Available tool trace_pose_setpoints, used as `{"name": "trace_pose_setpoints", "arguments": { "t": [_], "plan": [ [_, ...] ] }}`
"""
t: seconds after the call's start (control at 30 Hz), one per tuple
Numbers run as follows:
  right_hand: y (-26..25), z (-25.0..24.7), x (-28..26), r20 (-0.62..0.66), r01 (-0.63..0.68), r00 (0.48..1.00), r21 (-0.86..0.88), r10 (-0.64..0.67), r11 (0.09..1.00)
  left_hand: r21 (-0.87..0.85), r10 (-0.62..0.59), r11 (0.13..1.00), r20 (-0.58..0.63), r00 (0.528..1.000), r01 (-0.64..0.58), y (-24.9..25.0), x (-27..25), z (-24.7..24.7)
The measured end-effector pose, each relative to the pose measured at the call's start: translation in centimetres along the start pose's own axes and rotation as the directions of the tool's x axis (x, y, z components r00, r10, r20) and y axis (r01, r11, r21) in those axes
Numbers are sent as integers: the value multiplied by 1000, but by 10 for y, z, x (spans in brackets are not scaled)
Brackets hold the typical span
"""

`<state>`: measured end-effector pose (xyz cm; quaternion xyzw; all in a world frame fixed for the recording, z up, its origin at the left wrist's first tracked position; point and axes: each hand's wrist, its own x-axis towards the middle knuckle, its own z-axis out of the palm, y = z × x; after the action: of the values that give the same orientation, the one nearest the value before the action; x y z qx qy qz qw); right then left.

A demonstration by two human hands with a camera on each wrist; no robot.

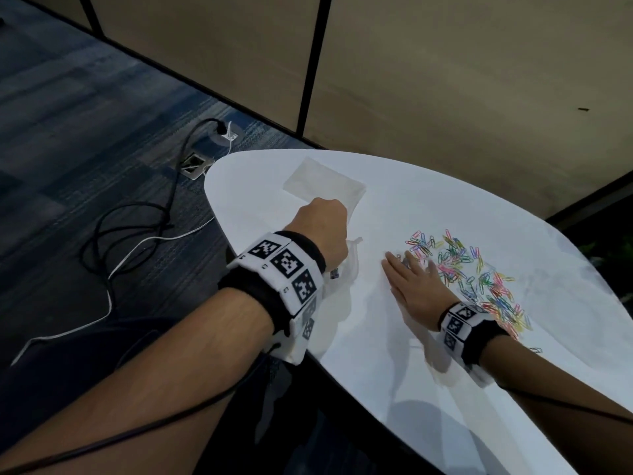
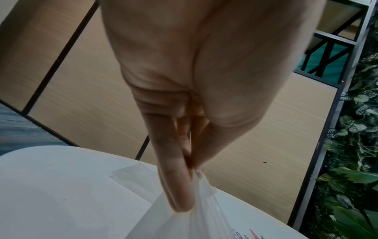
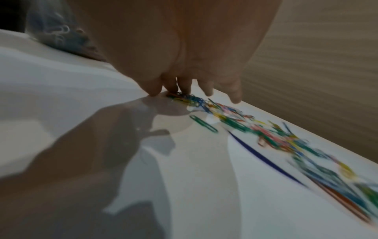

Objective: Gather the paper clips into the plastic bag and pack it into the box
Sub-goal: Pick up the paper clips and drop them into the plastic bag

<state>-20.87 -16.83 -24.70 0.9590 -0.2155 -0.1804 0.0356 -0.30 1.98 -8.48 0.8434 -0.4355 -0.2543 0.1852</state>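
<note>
Paper clips [image 1: 462, 272] lie scattered in a long band on the right of the white table [image 1: 394, 354], running from far-left to near-right. Just left of the band lies the right hand [image 1: 416, 289], its grip spread flat, fingertips [image 3: 208, 92] touching the band's far end. Further left, the left hand [image 1: 322, 231] pinches the plastic bag [image 2: 184, 223] by its rim, so the clips must travel left. Beyond it sits the clear box [image 1: 323, 183].

Bare forearms, black wristbands [image 1: 301, 248] with white square-coded marker tags [image 1: 286, 265], thin black cables [image 1: 205, 402] trailing back.
</note>
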Motion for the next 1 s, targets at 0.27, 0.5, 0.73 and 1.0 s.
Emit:
{"name": "trace_pose_setpoints", "arguments": {
  "t": [0.27, 0.5, 0.73, 1.0],
  "plan": [
    [7, -11, -16, -175, -9, 984, 193, 43, 981, 35, 17, 999, 43, 999, -19, 14, -1, 4],
    [31, -41, -30, -138, -330, 842, 634, 522, 700, 65, 42, 997, 66, 997, -46, 24, 0, 11],
    [-6, -113, -72, 163, 41, 840, 932, 518, -360, 71, 90, 993, 113, 990, -98, 40, 0, 22],
    [-70, -113, -64, 172, 8, 919, 891, 354, -455, -49, 103, 994, 60, 993, -100, 57, -4, 37]
  ]
}}
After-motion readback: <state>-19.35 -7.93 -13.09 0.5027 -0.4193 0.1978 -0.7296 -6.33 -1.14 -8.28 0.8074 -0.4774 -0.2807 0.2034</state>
